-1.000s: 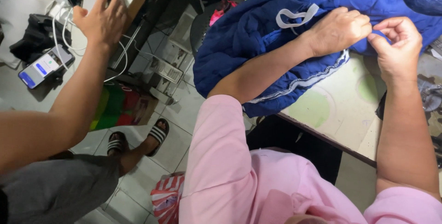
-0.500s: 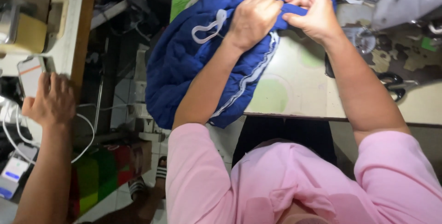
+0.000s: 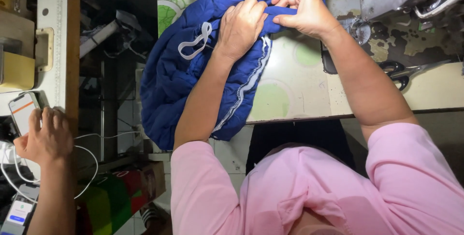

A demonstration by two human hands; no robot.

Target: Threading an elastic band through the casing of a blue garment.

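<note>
Across the counter point(image 3: 299, 95), from its 12 o'clock edge down over the 9 o'clock side, lies a blue quilted jacket point(image 3: 169, 80). Left hand point(image 3: 240, 27) presses closed on its folded edge; right hand point(image 3: 302, 10), at 1 o'clock, pinches the same fold. Black scissors point(image 3: 403, 73) lie at 3 o'clock.

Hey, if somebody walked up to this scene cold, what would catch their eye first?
First the blue quilted garment, spread over the table and hanging off its near edge, with the left hand and right hand both pinching a fold near its top. A white ribbon loop stands out against the blue. At far left, another person's hand rests by a phone.
</note>
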